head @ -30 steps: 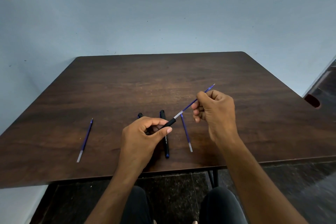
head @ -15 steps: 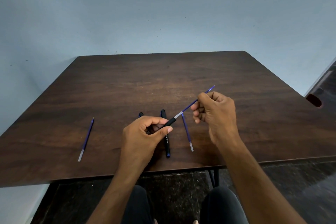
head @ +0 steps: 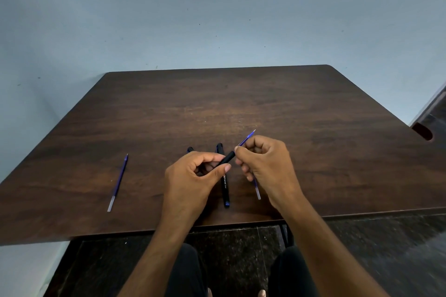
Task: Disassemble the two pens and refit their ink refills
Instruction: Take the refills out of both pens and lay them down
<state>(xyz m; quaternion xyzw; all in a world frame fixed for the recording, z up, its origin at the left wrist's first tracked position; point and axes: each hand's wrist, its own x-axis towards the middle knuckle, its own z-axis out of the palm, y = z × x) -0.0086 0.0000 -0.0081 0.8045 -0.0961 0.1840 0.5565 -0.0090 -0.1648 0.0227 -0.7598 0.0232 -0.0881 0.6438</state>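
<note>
Lying on the dark wooden tabletop (head: 301, 113), a black pen (head: 225, 185) with white lettering is seen just beside the left hand (head: 193, 177), its length running toward the near edge. A loose blue refill (head: 118, 183) is placed well apart to the left of that pen, and a second loose refill (head: 257, 190) is partly hidden under the right hand (head: 266, 164). Another dark tip (head: 190, 149) is visible behind the left hand, mostly covered. A black barrel (head: 228, 158) is gripped between the left thumb and curled fingers. The right grip is closed on a blue refill (head: 248, 137), whose point projects away from the pen. Both hands are held close together near the tabletop's front edge. Beyond the pen, the far half of the surface is left bare up to the wall.
</note>
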